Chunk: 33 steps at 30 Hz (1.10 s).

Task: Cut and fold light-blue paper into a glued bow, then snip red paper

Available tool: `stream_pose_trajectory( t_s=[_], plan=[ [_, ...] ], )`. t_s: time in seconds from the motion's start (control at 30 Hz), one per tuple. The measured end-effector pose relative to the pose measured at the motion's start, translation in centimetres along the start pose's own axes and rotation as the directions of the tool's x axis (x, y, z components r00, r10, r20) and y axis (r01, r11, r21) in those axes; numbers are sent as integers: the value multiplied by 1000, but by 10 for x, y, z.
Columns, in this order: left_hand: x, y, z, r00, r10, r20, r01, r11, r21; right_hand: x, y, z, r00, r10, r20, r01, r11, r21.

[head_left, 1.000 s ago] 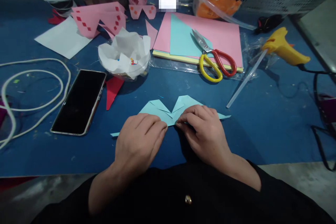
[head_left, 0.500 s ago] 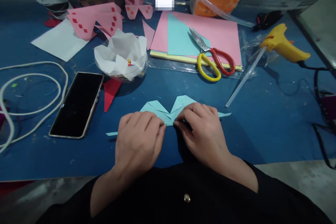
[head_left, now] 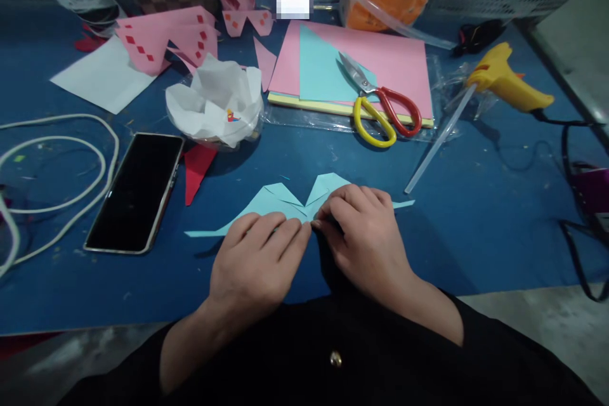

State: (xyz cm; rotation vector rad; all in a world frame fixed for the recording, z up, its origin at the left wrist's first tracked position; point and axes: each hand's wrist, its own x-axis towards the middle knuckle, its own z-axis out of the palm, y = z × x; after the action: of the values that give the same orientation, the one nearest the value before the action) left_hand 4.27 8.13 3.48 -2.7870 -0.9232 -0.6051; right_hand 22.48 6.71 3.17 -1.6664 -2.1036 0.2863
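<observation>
A folded light-blue paper shape [head_left: 276, 198] lies in front of me, with two raised lobes, a notch between them and a thin strip out to each side. My left hand [head_left: 261, 260] is closed at its lower edge, fingers curled and fingertips on the paper near the middle. Beside it, my right hand [head_left: 364, 238] pinches the paper just under the notch, thumb and forefinger together. The tips of both hands nearly meet there. Parts of the lower edge are hidden behind my fingers.
Scissors [head_left: 399, 111] lie on stacked coloured paper [head_left: 399, 57]. A yellow glue gun [head_left: 516, 82] with a clear stick is at right. At left are a phone [head_left: 136, 193], a white cable [head_left: 102, 165], a paper-lined bowl [head_left: 214, 101], red paper [head_left: 197, 171] and pink cut-outs [head_left: 162, 38].
My left hand has slid slightly right and down along the paper, its fingertips now closer to the right hand. More of the left lobe and left strip shows. The right hand stays almost the same.
</observation>
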Motion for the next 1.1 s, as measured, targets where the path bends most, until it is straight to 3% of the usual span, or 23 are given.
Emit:
stream_pose_trajectory(
  t_s=[0.13,0.5,0.6,0.83,1.1],
  plan=[
    [-3,1,0,995,95,26,-97,991,90,0,2,-2,1000,18,16,-18,1000,3],
    [-2,3,-5,990,122,66,-129,984,122,-5,31,-17,999,53,-2,-53,997,-61],
    [-1,4,-5,989,134,60,-141,979,144,-6,32,-18,999,44,11,-44,998,-55],
    [7,7,-3,971,149,187,-184,966,182,-4,30,-17,999,38,36,-35,996,-87],
    [5,7,-2,968,180,176,-213,958,191,-11,43,-24,994,104,11,-103,990,-96]
  ],
)
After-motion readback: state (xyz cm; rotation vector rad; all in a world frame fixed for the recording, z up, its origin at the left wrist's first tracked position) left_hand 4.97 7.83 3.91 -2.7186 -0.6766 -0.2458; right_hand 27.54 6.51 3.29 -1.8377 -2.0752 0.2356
